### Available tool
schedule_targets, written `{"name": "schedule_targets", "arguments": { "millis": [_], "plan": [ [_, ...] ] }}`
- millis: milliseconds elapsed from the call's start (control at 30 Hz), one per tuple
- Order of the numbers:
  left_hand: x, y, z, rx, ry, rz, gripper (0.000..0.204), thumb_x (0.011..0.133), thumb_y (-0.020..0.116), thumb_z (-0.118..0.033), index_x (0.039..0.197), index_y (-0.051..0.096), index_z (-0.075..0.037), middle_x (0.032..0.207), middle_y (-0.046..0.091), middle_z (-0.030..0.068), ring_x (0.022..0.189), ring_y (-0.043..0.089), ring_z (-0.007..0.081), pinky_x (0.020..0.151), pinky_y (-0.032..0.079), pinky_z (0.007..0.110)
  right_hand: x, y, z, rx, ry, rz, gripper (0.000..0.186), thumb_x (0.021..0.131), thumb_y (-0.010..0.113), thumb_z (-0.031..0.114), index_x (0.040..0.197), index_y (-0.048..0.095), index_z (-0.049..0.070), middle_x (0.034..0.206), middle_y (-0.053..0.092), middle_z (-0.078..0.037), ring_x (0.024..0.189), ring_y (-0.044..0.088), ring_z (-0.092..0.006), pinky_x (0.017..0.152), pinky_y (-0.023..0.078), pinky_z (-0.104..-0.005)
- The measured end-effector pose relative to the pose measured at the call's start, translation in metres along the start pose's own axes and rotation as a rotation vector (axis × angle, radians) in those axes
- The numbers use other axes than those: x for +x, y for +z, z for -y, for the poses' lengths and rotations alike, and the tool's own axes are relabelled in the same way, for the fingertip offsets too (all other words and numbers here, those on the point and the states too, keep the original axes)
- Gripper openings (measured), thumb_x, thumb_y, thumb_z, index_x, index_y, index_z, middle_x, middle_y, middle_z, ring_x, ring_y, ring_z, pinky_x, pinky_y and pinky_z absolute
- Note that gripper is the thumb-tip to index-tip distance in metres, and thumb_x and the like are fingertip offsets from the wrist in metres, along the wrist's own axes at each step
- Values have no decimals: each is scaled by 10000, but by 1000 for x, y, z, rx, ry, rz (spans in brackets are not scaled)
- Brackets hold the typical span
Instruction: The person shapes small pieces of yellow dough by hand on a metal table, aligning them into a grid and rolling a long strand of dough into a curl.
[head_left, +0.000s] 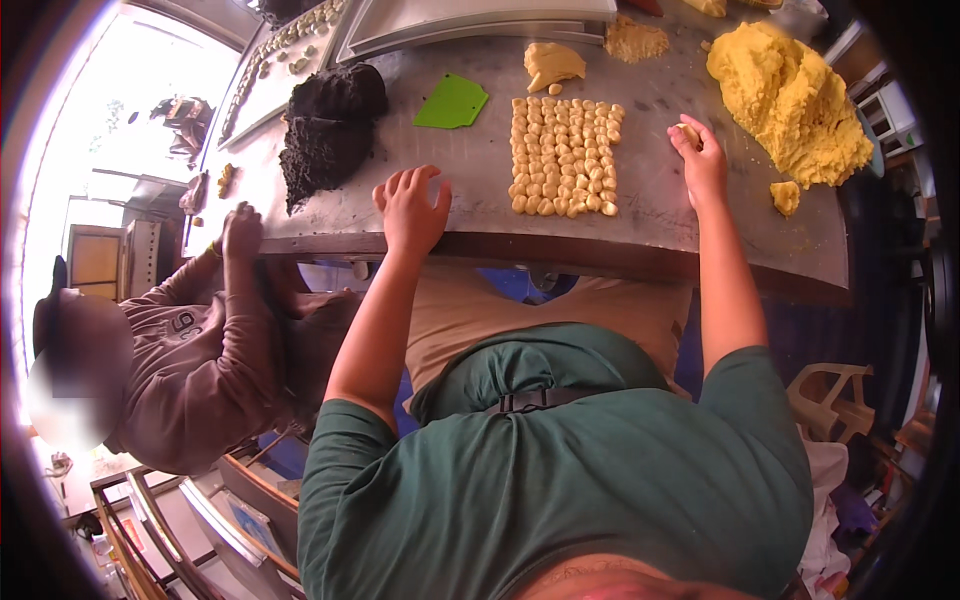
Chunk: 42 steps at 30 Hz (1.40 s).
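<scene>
My right hand (703, 165) is over the table to the right of the dough balls, its fingers curled round a small pale dough ball (688, 134). With fingers spread, my left hand (410, 210) rests at the table's near edge and holds nothing. Between the hands, a tight block of small pale-yellow dough balls (563, 158) lies in rows. Just behind it sits a larger lump of smooth pale dough (553, 65) with a small bit beside it. A green plastic scraper (452, 102) lies flat beyond my left hand.
A big yellow dough mound (785, 105) stands at the right, a small chunk (785, 197) near it. Black dough (330, 130) lies left. Metal trays (480, 32) and crumbs (637, 40) are at the back. A co-worker (215, 350) sits at the left, hands at the table edge.
</scene>
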<state>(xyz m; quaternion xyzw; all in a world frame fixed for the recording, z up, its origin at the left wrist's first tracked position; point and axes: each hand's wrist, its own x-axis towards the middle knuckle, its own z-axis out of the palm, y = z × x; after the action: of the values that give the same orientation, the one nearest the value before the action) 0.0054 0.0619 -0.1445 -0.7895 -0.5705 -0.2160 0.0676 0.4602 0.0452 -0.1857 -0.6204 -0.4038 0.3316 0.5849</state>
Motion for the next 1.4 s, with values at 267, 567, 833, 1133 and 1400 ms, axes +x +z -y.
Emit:
{"name": "schedule_targets", "arguments": {
  "millis": [267,567,833,1133,1400],
  "plan": [
    [69,44,-27,74,42,138,416,978,622,-402,1323,657,-172,1373,654,53,1387,492,254,1171,255,547,-1,-3,-3,318,-16,-40,480,1011,692,240,1408,574,-4,1237,649,-104,972,674,-160,847,539,-292],
    [128,65,-31,-8,-92,30,362,974,629,-413,1267,692,-210,1349,670,26,1327,547,268,1113,320,548,-14,5,3,186,-58,24,342,1101,521,325,1218,661,36,1042,676,-27,767,561,-65,678,488,-241],
    [155,79,-51,-400,15,-230,179,952,671,-319,1069,761,-217,1095,745,-17,1140,643,241,1028,387,425,-18,1,9,-132,-22,27,402,1075,582,366,1322,649,57,1054,646,-17,747,511,-50,683,450,-209],
    [145,82,-31,-539,-20,-201,173,936,690,-303,1062,766,-212,1038,744,-36,1109,640,243,1014,388,425,-57,74,66,-5,-77,32,342,1104,523,313,1180,665,11,1075,660,-52,835,602,-95,689,489,-237],
    [142,85,-28,-494,-52,-134,199,942,672,-329,1070,766,-209,1048,738,-31,1118,633,251,1040,380,450,-52,152,79,-103,254,234,380,1048,636,362,1243,669,37,941,672,-48,766,578,-73,646,470,-229]
  ]
}}
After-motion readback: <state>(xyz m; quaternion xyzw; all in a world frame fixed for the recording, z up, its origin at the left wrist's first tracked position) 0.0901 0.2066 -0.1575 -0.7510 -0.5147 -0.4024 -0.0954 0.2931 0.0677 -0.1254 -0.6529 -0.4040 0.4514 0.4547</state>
